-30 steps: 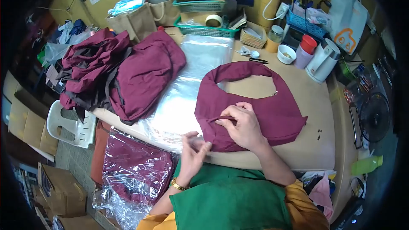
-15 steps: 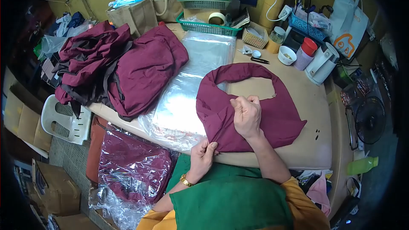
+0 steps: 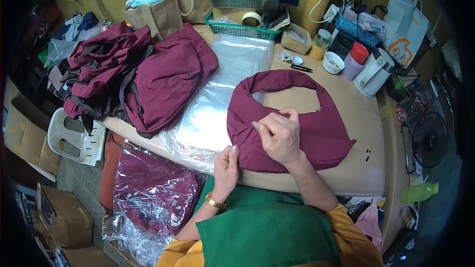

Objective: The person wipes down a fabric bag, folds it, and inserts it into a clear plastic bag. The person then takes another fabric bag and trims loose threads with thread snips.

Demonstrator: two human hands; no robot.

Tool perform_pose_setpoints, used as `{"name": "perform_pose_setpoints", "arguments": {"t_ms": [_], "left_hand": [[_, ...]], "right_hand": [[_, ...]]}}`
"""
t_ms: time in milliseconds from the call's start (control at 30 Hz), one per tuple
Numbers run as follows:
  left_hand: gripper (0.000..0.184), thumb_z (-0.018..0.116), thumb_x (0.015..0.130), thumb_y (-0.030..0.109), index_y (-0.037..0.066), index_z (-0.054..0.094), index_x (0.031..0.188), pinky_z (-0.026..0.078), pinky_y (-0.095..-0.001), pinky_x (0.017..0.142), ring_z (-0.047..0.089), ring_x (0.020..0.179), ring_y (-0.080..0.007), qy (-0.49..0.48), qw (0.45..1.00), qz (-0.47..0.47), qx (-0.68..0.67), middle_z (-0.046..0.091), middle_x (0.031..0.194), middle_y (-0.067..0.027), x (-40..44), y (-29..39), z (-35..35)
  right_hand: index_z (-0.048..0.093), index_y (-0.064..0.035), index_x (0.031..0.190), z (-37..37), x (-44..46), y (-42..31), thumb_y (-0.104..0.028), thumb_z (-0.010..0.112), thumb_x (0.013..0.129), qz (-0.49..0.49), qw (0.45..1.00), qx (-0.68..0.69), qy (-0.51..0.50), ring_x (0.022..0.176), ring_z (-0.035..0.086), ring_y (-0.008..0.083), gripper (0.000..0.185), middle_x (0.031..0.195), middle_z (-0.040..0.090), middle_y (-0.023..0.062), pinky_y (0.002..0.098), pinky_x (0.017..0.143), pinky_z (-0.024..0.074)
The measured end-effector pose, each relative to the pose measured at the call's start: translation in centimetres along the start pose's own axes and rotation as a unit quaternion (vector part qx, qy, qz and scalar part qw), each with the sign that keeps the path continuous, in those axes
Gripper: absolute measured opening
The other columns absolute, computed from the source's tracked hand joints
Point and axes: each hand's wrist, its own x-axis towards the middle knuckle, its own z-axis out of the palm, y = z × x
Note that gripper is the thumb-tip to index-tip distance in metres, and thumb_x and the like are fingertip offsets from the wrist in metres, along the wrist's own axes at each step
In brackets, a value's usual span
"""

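Observation:
A maroon cloth shoulder bag (image 3: 321,141) with a wide looped strap lies flat on the table in front of me. My left hand (image 3: 226,170), a gold watch on its wrist, pinches the bag's lower left edge between thumb and fingers. Over the bag's left part, my right hand (image 3: 279,136) is closed, its thumb and fingertips pressed together at creased cloth. Folds in the fabric run toward those fingertips. Left of the bag is a stack of clear plastic sleeves (image 3: 198,113), partly beneath it.
A heap of maroon bags (image 3: 168,79) with dark trim covers the table's left side. Plastic-wrapped maroon goods (image 3: 153,188) sit below the front edge. At the back are a green basket (image 3: 242,32), black thread snips (image 3: 302,68), a white bowl (image 3: 333,63) and an electric kettle (image 3: 374,74).
My right hand has moved left and slightly down over the bag. My left hand has shifted up and left along the bag's edge. The bag's lower left corner has moved slightly upward.

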Motion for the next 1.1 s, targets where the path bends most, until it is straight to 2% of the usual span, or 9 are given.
{"name": "perform_pose_setpoints", "arguments": {"t_ms": [67, 100, 233, 400, 533, 800, 900, 1033, 1100], "left_hand": [[0.022, 0.063, 0.097, 0.024, 0.005, 0.053, 0.096, 0.044, -0.0292, 0.074, 0.056, 0.085, -0.0135, 0.132, 0.977, 0.154, 0.058, 0.058, 0.094, -0.0078, 0.4, 0.4, 0.2], [0.033, 0.071, 0.088, 0.018, 0.004, 0.052, 0.111, 0.039, -0.0392, 0.097, 0.056, 0.107, -0.0257, 0.161, 0.946, 0.226, 0.169, 0.054, 0.120, -0.0149, 0.9, 1.3, -0.4], [0.019, 0.072, 0.082, 0.010, 0.008, 0.064, 0.100, 0.021, -0.0517, 0.114, 0.062, 0.113, -0.0286, -0.005, 0.916, 0.312, 0.251, 0.068, 0.102, -0.0094, 3.1, 5.3, -0.8], [0.015, 0.058, 0.097, 0.011, 0.005, 0.060, 0.083, 0.039, -0.0398, 0.093, 0.051, 0.069, -0.0217, 0.142, 0.945, 0.248, 0.158, 0.054, 0.070, -0.0045, 3.9, 3.4, -1.3], [0.018, 0.053, 0.101, 0.011, 0.004, 0.058, 0.085, 0.038, -0.0373, 0.081, 0.049, 0.071, -0.0216, 0.161, 0.962, 0.183, 0.126, 0.054, 0.072, -0.0059, 4.2, 1.2, -1.7], [0.018, 0.055, 0.100, 0.014, 0.003, 0.059, 0.086, 0.036, -0.0380, 0.083, 0.052, 0.075, -0.0252, 0.227, 0.899, 0.269, 0.260, 0.058, 0.076, -0.0100, 5.1, 0.8, -3.8], [0.025, 0.070, 0.088, 0.015, 0.000, 0.059, 0.104, 0.039, -0.0446, 0.089, 0.054, 0.099, -0.0311, 0.281, 0.833, 0.315, 0.357, 0.060, 0.102, -0.0155, 5.2, 3.6, -3.2], [0.077, 0.085, 0.069, 0.033, 0.000, 0.051, 0.129, 0.037, -0.0461, 0.098, 0.053, 0.112, -0.0374, -0.045, 0.849, 0.407, 0.334, 0.057, 0.119, -0.0183, 4.0, 10.5, 4.3], [0.059, 0.080, 0.074, 0.029, 0.001, 0.056, 0.120, 0.041, -0.0435, 0.091, 0.060, 0.093, -0.0293, -0.201, 0.842, 0.396, 0.306, 0.063, 0.097, -0.0125, 4.3, 10.7, 8.9]], "right_hand": [[0.061, -0.0099, 0.070, 0.4, -0.1, -0.1, -0.019, 0.071, 0.085, -0.052, 0.998, 0.020, 0.007, 0.057, 0.057, 0.0201, 0.020, 0.059, 0.054, 0.0020, 0.0384, 0.078, 0.0387], [0.061, -0.0099, 0.072, 0.5, -0.2, -0.2, -0.020, 0.073, 0.084, -0.067, 0.997, 0.031, 0.010, 0.057, 0.058, 0.0195, 0.020, 0.061, 0.056, 0.0019, 0.0378, 0.078, 0.0395], [0.062, -0.0086, 0.084, 1.0, -1.3, -0.8, -0.031, 0.072, 0.085, -0.090, 0.993, 0.078, -0.022, 0.064, 0.060, 0.0190, 0.025, 0.070, 0.060, 0.0018, 0.0387, 0.082, 0.0403], [0.062, -0.0084, 0.090, -3.3, -5.1, 2.2, -0.046, 0.079, 0.072, -0.027, 0.988, -0.152, 0.005, 0.072, 0.061, 0.0217, 0.045, 0.079, 0.063, 0.0038, 0.0419, 0.087, 0.0397], [0.050, -0.0121, 0.062, -7.0, -7.4, 6.4, -0.043, 0.080, 0.072, 0.035, 0.974, -0.220, 0.028, 0.051, 0.051, 0.0214, 0.044, 0.051, 0.049, 0.0015, 0.0394, 0.082, 0.0416], [0.046, -0.0099, 0.054, -9.8, -7.5, 10.6, -0.043, 0.081, 0.071, 0.064, 0.978, -0.181, 0.077, 0.046, 0.042, 0.0282, 0.051, 0.044, 0.039, 0.0048, 0.0378, 0.066, 0.0410], [0.043, -0.0115, 0.051, -8.8, -7.1, 10.3, -0.040, 0.081, 0.073, 0.045, 0.983, -0.151, 0.099, 0.045, 0.041, 0.0281, 0.052, 0.044, 0.039, 0.0054, 0.0357, 0.063, 0.0407], [0.043, -0.0122, 0.053, -7.0, -4.9, 8.1, -0.040, 0.077, 0.079, -0.028, 0.991, -0.079, 0.107, 0.044, 0.045, 0.0244, 0.051, 0.045, 0.041, 0.0036, 0.0346, 0.064, 0.0418], [0.054, -0.0090, 0.067, -7.0, -4.1, 6.9, -0.043, 0.070, 0.087, -0.054, 0.990, -0.036, 0.126, 0.049, 0.051, 0.0244, 0.043, 0.052, 0.048, 0.0036, 0.0361, 0.069, 0.0443]]}}
